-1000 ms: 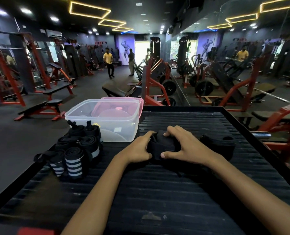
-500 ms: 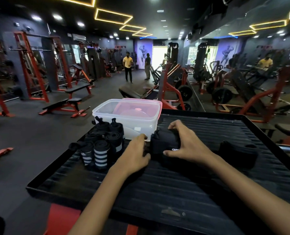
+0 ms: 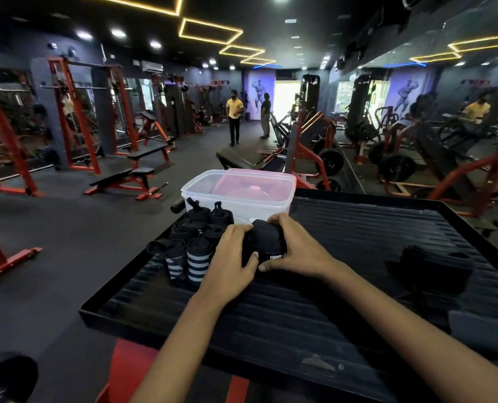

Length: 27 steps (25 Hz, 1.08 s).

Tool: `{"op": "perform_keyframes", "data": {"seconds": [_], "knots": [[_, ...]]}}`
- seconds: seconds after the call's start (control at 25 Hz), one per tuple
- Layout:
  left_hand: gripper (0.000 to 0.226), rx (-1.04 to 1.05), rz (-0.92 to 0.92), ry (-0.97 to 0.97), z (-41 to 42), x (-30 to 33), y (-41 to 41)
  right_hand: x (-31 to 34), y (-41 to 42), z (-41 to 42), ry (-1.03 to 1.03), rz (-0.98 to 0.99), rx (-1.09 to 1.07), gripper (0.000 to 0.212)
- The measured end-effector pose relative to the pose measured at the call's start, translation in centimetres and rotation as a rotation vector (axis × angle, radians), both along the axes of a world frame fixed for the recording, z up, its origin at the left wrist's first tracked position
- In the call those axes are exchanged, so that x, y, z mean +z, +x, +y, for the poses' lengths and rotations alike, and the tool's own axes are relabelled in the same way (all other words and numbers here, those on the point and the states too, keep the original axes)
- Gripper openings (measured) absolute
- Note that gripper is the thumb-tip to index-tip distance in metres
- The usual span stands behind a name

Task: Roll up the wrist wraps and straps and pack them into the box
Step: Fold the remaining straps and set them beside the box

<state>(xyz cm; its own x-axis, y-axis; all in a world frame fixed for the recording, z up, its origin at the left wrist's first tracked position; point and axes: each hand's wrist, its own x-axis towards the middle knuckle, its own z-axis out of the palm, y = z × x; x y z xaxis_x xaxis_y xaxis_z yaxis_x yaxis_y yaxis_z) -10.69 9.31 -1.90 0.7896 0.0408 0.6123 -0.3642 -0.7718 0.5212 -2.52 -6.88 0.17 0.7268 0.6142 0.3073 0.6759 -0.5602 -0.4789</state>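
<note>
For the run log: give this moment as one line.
left hand grips black wrap | right hand grips it too | rolled wraps beside box | loose strap on tray

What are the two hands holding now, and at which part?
Both hold one rolled black wrap: the left hand grips its left end, the right hand its right end, thumbs on the near side.

Both bare forearms reach forward; left hand and right hand curl their fingers around a black fabric wrap roll.
</note>
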Motion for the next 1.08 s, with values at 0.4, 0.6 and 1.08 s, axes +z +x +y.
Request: {"op": "perform_keyframes", "data": {"seconds": [0.4, 0.6, 1.08], "knots": [[0.032, -0.361, -0.057, 0.096, -8.7, 2.1, 2.0, 6.4, 0.6, -14.8, -0.014, 0.045, -0.243, 0.029], [0.029, -0.472, 0.112, 0.069, -14.7, 1.8, 6.1, 5.4, 0.4, -20.7, -0.175, 0.135, -0.433, 0.042], [0.022, -0.480, 0.399, -0.497, -14.9, 0.6, 6.5, 4.7, 0.5, -18.1, 0.121, -0.039, -0.327, 0.068]]}}
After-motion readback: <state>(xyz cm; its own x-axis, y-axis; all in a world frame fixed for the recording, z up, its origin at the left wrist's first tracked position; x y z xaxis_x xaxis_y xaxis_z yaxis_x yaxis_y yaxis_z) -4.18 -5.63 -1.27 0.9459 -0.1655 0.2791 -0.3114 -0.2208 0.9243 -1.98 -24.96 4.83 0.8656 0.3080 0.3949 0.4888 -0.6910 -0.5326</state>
